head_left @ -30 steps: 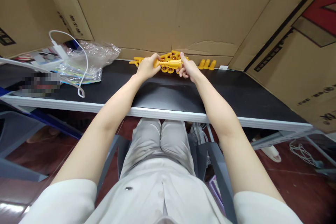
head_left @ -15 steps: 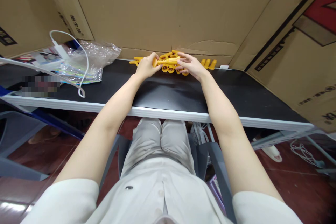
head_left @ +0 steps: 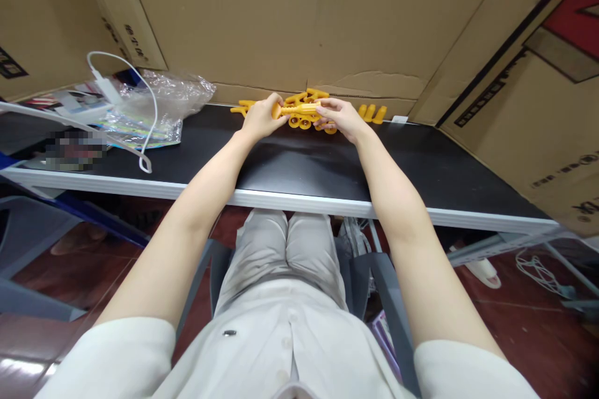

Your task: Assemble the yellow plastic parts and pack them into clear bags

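Observation:
A long yellow plastic piece (head_left: pixel 299 111) is held level between both hands at the far edge of the black table (head_left: pixel 299 165). My left hand (head_left: pixel 262 117) is closed round its left end. My right hand (head_left: pixel 341 117) grips its right end with curled fingers. Under and behind the piece lies a heap of other yellow plastic parts (head_left: pixel 309 100), some with round rings. Three small yellow pegs (head_left: pixel 372 114) lie just right of my right hand. One more yellow part (head_left: pixel 239 109) pokes out left of my left hand.
Brown cardboard sheets (head_left: pixel 262 19) wall in the table at the back and right. A crumpled clear plastic bag (head_left: pixel 154 106), a white cable (head_left: pixel 140 112) and a white charger (head_left: pixel 105 87) lie at the left. Grey chair parts and a cable show under the table.
My right hand has shifted from fingertips pointing up at the piece's end to fingers laid over its right end. The left hand has stayed put.

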Demonstrator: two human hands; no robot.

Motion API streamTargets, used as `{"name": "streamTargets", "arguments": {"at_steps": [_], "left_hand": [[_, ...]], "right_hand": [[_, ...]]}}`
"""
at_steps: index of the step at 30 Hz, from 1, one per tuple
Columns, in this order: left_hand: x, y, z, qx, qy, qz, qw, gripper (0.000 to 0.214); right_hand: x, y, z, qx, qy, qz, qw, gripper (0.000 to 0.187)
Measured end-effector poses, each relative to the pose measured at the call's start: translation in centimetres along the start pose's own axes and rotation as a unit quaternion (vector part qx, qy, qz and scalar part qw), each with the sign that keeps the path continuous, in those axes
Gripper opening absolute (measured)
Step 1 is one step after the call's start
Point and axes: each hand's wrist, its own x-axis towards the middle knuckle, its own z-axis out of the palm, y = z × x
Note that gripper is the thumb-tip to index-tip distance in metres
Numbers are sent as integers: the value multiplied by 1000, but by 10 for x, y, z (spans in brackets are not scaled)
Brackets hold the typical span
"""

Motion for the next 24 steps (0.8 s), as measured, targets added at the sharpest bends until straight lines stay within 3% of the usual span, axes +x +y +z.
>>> {"name": "streamTargets", "arguments": {"at_steps": [6,9,12,15,17,20,24], "left_hand": [[1,-4,4,2,-12,-4,1000,44],[2,-7,6,-13,-5,5,1000,60],[3,-20,9,-26,2,-25,999,69],[5,-42,14,21,-23,-68,997,64],[6,-54,15,56,-87,-96,990,63],[6,-62,14,87,-156,-138,974,65],[4,-59,12,108,-144,-149,972,69]], "right_hand": [[4,3,4,16,10,7,1000,39],[12,8,3,25,22,-38,999,47],[22,6,3,-41,69,-101,992,55],[32,-2,5,-165,152,-157,962,52],[39,-7,10,-250,178,-176,935,48],[50,-11,21,-375,162,-176,896,49],[62,-13,43,-459,137,-176,860,49]]}}
